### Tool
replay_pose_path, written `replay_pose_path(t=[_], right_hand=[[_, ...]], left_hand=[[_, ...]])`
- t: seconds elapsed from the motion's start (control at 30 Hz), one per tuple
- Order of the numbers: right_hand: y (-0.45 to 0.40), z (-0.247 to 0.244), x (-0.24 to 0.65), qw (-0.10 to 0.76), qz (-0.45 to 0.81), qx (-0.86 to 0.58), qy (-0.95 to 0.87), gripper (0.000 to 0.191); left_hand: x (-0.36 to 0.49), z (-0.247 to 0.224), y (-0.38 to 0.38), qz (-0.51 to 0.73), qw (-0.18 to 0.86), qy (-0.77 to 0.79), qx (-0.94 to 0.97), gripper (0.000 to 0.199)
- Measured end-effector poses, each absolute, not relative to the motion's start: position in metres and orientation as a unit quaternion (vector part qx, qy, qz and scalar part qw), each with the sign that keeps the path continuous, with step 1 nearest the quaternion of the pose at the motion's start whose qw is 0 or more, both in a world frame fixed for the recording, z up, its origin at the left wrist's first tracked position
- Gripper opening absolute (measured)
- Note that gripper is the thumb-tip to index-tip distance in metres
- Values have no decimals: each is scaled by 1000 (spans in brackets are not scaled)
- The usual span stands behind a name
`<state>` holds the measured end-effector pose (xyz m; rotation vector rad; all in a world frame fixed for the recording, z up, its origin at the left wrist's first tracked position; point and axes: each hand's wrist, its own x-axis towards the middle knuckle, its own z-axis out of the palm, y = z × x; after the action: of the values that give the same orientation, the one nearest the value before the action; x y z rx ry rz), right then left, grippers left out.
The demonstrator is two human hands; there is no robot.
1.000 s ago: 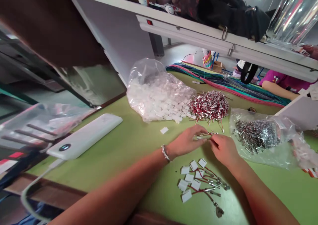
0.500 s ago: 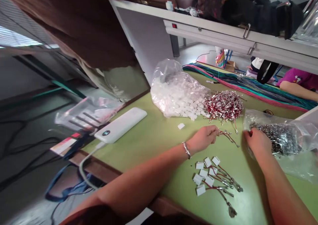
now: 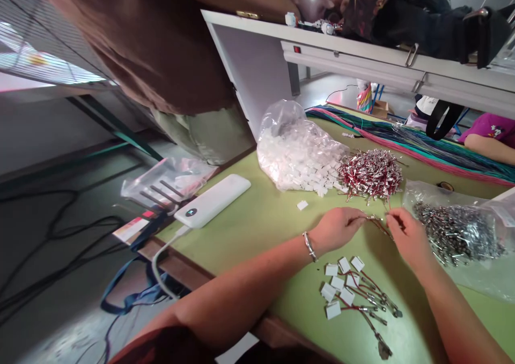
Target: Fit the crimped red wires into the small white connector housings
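My left hand is closed in a pinch on a few short red wires with metal terminals at their ends, held just over the green tabletop. Close to the wires' free ends is my right hand, thumb and fingers pressed together; what they pinch is too small to make out. Behind both hands lies a heap of short red terminal wires. In front, several white connector housings with wires attached are grouped on the table. One loose white housing lies beyond my left wrist.
A clear bag of white housings stands at the back; a bag of small metal terminals lies at right. Long wire bundles run along the far edge. A white power bank sits left. Someone in brown stands nearby.
My right hand has moved left from the edge of the terminal bag to the wires in my left hand. The camera view has shifted slightly.
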<state>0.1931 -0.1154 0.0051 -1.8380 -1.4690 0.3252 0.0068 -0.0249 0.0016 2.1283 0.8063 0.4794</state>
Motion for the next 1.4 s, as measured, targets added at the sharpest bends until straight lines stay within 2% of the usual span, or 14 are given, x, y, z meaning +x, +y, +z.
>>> replay_pose_path(t=[0.1,0.3,0.4,0.57,0.77,0.93,1.03,1.1,1.17,1.27,1.4], right_hand=[[-119,2,168,397,169,-688,-584,21],[-120,-1,163,402,148,-669,-607,20],[-119,3,167,394,166,-661,-617,21],[-120,5,172,372,306,-651,-587,26],[-119,-3,176,362,401,-653,-531,30],[-115,-5,183,317,353,-660,-582,28],[-117,-8,184,246,354,-654,-621,21],[-120,-9,185,188,383,-629,-650,21],[-122,-7,187,148,395,-606,-674,23],[-121,1,198,148,318,-650,-674,28],[-117,11,226,179,167,-747,-618,30]], left_hand=[[7,1,-26,196,443,332,809,28],[8,0,-25,215,468,329,792,27],[5,3,-24,212,419,294,832,29],[1,4,-19,207,279,191,918,30],[5,-5,-17,170,255,127,944,28],[-1,10,-11,213,260,148,930,26],[-20,24,10,237,209,351,881,32],[-37,30,27,140,160,497,841,35],[-48,32,40,59,134,551,822,30],[-46,27,41,33,121,533,837,25],[-17,11,15,106,186,401,890,22]])
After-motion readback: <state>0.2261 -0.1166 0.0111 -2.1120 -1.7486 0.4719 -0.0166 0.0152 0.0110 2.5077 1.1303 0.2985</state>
